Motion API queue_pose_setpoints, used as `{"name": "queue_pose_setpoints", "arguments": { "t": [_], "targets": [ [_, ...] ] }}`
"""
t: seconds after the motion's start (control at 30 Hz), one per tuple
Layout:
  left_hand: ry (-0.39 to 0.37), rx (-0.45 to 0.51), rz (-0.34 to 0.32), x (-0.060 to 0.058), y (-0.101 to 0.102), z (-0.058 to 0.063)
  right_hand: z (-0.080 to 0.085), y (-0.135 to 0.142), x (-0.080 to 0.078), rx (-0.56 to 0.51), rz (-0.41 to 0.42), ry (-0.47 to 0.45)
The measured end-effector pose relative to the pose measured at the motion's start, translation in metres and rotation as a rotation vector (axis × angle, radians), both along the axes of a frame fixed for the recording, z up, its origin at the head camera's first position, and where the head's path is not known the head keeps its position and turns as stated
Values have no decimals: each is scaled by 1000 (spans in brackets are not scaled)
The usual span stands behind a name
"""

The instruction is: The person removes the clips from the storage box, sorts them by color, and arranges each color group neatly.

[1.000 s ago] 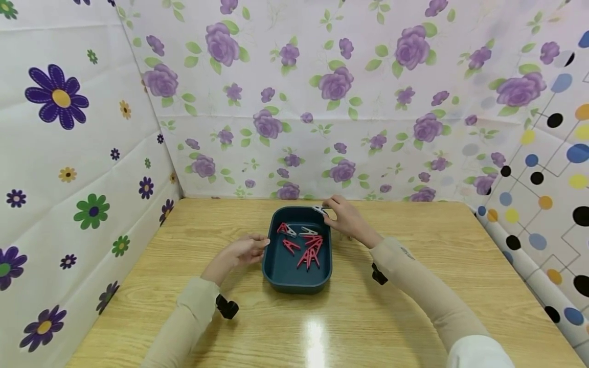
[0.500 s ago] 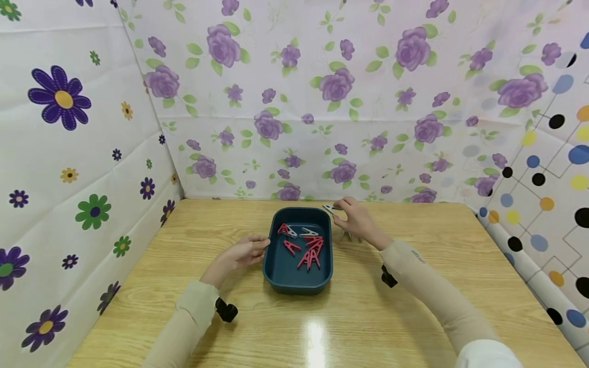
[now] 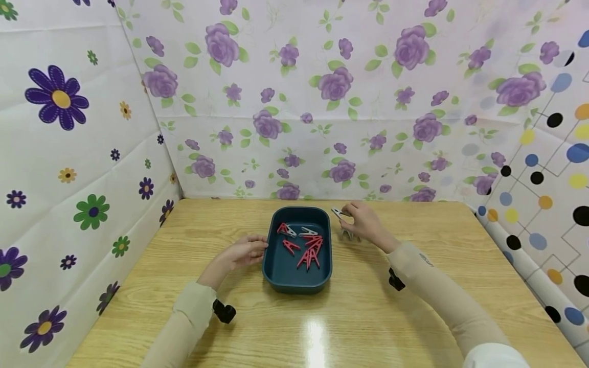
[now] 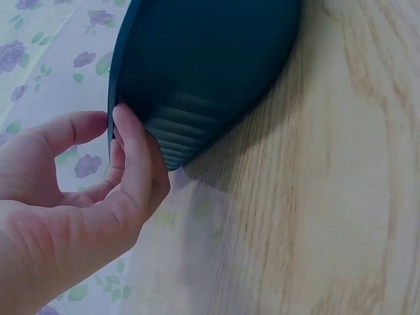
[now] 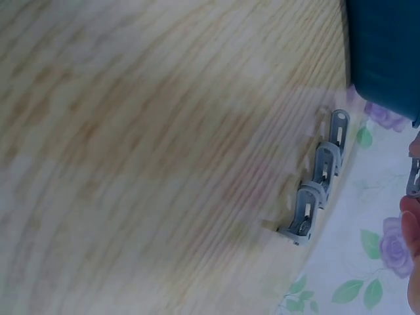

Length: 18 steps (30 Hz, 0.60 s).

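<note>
A dark blue rectangular box (image 3: 296, 289) stands on the table, holding several red clothespins (image 3: 313, 254) and a few white ones (image 3: 308, 232). My left hand (image 3: 241, 254) pinches its left rim; in the left wrist view, the thumb and a finger meet across the box's edge (image 4: 210, 59). Past the box's far right corner, my right hand (image 3: 366, 225) pinches a grey-white clothespin (image 3: 338, 212) above the table. Several grey clothespins (image 5: 305, 209) stand in a row on the wood near that hand, and in the head view the hand partly covers them.
The wooden table (image 3: 368, 317) extends on all sides of the box. Behind it hangs a flower-print cloth (image 3: 294, 102), with patterned cloths also at left and right. A black wrist camera (image 3: 224, 311) sits under the left cuff, another (image 3: 396, 280) under the right.
My right hand has moved right, away from the box's far right corner, with the grey-white clothespin still pinched. The left hand keeps its place at the rim. More of the grey row shows.
</note>
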<state>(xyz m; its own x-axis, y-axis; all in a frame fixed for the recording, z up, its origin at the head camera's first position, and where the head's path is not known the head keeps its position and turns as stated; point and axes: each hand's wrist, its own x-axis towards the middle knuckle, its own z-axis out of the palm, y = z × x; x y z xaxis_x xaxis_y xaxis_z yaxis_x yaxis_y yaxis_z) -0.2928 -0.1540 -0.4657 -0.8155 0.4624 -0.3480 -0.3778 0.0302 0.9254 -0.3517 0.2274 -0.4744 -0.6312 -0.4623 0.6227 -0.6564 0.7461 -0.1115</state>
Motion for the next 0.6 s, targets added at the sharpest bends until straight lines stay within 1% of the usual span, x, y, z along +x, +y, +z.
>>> {"name": "queue_pose_setpoints", "arguments": {
  "t": [0.13, 0.33, 0.47, 0.6],
  "targets": [
    [6, 1, -8, 1, 0, 0, -2, 3, 3, 18, -45, -35],
    [-1, 11, -11, 1, 1, -1, -4, 8, 6, 23, -123, -127],
    [-10, 22, -2, 0, 1, -1, -4, 13, 6, 26, -147, -180],
    [-6, 12, 3, -1, 1, -2, -1, 16, 8, 48, -169, -232]
  ]
}}
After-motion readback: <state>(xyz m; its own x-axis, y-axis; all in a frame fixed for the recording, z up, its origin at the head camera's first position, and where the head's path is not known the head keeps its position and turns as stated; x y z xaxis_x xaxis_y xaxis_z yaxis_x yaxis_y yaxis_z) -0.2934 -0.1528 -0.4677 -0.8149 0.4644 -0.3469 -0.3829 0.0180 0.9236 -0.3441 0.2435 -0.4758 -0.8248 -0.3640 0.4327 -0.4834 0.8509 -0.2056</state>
